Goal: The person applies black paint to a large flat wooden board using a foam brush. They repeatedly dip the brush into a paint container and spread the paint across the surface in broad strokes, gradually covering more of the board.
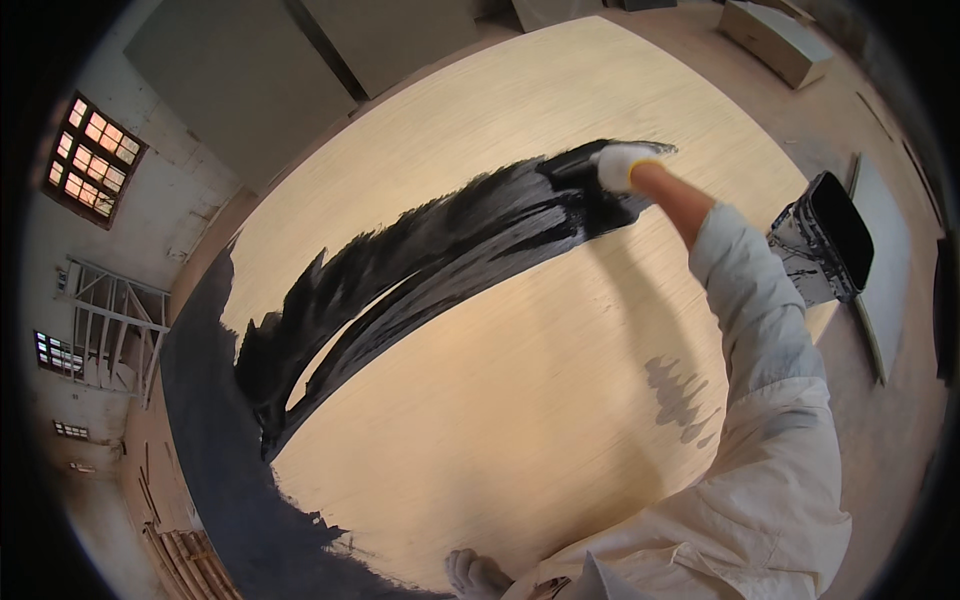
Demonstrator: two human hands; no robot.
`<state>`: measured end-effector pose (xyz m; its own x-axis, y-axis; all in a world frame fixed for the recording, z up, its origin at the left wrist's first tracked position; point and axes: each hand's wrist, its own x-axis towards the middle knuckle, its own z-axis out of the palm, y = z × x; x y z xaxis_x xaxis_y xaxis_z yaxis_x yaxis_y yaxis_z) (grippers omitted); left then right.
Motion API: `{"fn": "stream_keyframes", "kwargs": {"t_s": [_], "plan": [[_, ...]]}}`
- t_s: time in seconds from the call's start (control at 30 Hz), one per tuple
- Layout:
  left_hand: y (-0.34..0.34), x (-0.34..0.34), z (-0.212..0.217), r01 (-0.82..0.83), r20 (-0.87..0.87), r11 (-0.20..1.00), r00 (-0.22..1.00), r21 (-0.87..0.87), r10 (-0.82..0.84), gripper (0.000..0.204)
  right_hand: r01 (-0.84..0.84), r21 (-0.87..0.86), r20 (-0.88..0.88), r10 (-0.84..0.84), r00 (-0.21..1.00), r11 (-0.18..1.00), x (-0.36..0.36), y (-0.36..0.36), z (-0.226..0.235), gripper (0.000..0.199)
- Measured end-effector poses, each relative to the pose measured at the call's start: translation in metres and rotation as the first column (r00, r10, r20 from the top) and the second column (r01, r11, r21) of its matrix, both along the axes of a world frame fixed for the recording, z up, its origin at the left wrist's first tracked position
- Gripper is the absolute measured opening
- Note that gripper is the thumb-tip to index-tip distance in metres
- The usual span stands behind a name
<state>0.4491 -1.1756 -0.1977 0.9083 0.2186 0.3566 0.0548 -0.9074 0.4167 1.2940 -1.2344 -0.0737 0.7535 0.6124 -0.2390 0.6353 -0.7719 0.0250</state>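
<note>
A large pale wooden board [480, 440] lies before me, partly coated in black paint. My right hand [622, 165], in a white glove with a yellow cuff, is stretched far out over the board's far right part. It is closed and pressed down at the right end of a wet black paint streak [400, 270]; whatever tool it grips is hidden beneath the glove and paint. Low in the view, my left hand [475, 572], in a greyish glove, is by the board's near side with its fingers curled together. Nothing shows in it.
An open black paint bucket [815, 240], smeared on its side, stands right of the board near a flat grey panel [885, 270]. Dark coating [215, 390] covers the board's left edge. A cardboard box [775, 42], a metal frame [115, 325] and stacked poles [190, 562] lie around.
</note>
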Motion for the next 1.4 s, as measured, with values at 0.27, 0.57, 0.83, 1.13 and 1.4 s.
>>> {"fn": "stream_keyframes", "kwargs": {"t_s": [0.27, 0.57, 0.83, 1.13, 1.4], "plan": [[-0.031, 0.015, 0.009, -0.452, 0.023, 0.866, 0.884, -0.213, 0.467, 0.015, 0.107, 0.130, -0.079, -0.098, 0.992, 0.986, -0.025, 0.003, 0.006, 0.041], [-0.016, 0.054, 0.034, -0.228, 0.056, 0.971, 0.973, 0.077, 0.224, 0.022, 0.233, -0.108, 0.116, -0.220, 0.968, 0.966, 0.104, -0.111, -0.013, 0.040], [-0.002, -0.029, -0.047, -0.071, -0.009, 0.976, 0.997, 0.204, 0.074, 0.024, -0.024, 0.059, -0.045, 0.027, 0.999, 0.998, -0.043, 0.041, 0.013, 0.039], [-0.021, 0.024, -0.003, -0.269, 0.138, 0.956, 0.958, 0.118, 0.253, 0.020, -0.151, 0.144, -0.011, 0.154, 0.988, 0.978, -0.069, 0.160, -0.028, 0.034], [-0.018, 0.066, 0.056, -0.269, 0.176, 0.962, 0.950, 0.035, 0.259, 0.016, 0.078, -0.048, -0.097, -0.082, 0.992, 0.996, -0.018, 0.153, 0.014, 0.039]]}}
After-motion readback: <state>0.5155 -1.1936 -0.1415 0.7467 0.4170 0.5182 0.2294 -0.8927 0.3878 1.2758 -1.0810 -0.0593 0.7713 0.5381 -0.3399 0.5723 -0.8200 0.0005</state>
